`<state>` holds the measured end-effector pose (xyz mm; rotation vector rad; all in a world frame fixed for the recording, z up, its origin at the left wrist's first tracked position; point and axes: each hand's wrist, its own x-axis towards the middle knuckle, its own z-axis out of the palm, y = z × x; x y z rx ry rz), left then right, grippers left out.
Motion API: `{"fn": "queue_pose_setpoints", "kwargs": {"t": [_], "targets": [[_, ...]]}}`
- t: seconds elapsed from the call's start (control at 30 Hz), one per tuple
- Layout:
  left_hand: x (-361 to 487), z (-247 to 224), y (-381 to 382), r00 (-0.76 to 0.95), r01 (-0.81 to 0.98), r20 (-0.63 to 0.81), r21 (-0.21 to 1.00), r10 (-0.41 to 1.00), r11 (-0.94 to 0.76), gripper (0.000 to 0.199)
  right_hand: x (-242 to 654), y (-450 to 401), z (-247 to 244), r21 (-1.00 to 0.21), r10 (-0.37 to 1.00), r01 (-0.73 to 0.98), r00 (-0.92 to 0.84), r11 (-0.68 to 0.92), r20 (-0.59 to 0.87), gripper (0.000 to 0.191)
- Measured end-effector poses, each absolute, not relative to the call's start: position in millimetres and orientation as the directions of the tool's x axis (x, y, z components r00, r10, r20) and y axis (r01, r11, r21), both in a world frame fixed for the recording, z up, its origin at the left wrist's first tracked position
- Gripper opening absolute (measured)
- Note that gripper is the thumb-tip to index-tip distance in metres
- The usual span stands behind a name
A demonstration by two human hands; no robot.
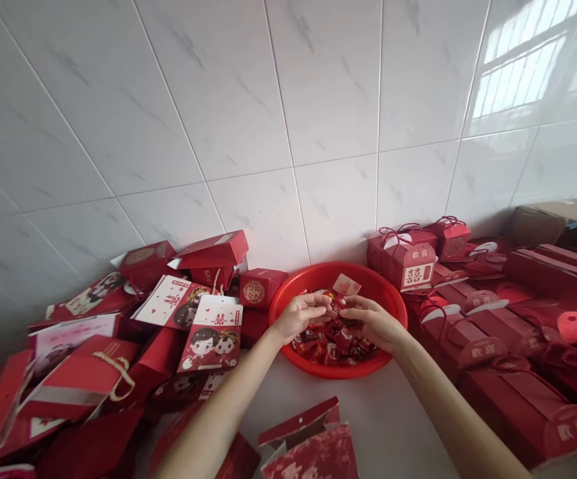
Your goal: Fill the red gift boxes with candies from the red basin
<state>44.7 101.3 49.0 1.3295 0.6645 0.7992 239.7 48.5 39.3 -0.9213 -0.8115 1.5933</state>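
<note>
A round red plastic basin stands against the wall, filled with small red-wrapped candies. Over the candies my left hand reaches in from the left, its fingers bent and drawn together. My right hand faces it from the other side, fingers likewise curled inward. The fingertips of both hands nearly meet above the middle of the basin; what they pinch is too small to make out against the candies. A pale card lies on the candies at the back. In front of the basin a red paper box stands with its top open.
Piled at the left are red gift bags and boxes, one bag printed with two cartoon figures. Several red handled boxes crowd the right side. A brown cardboard box sits at the far right. Behind everything rises a white tiled wall.
</note>
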Motion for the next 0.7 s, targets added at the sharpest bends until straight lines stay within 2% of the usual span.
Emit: {"fn": "queue_pose_setpoints", "kwargs": {"t": [0.17, 0.3, 0.4, 0.5, 0.6, 0.7], "targets": [[46.0, 47.4, 102.0, 0.568, -0.119, 0.047, 0.993, 0.822, 0.026, 0.032, 238.5, 46.4, 40.7, -0.9, 0.989, -0.41, -0.056, -0.146, -0.136, 0.037], [42.7, 37.0, 113.2, 0.39, -0.054, 0.078, 0.997, 0.918, -0.062, 0.017, 239.8, 47.6, 44.4, -0.868, 0.986, -0.491, 0.094, -0.075, -0.139, 0.028], [39.6, 28.6, 124.3, 0.273, 0.089, 0.071, 0.991, 0.959, -0.099, 0.012, 241.6, 49.0, 48.0, -0.834, 0.975, -0.546, 0.128, -0.081, -0.179, 0.022], [40.0, 26.3, 136.0, 0.247, 0.277, 0.067, 0.951, 0.967, -0.137, 0.011, 241.8, 49.7, 50.7, -0.812, 0.973, -0.576, 0.123, -0.092, -0.197, 0.017], [43.1, 30.0, 150.6, 0.251, 0.469, 0.096, 0.858, 0.963, -0.208, 0.008, 241.4, 49.7, 52.2, -0.794, 0.97, -0.602, 0.133, -0.085, -0.205, 0.017], [45.7, 33.6, 167.6, 0.282, 0.629, 0.109, 0.729, 0.953, -0.27, 0.018, 242.2, 50.2, 52.7, -0.782, 0.965, -0.621, 0.167, -0.057, -0.203, 0.02]]}}
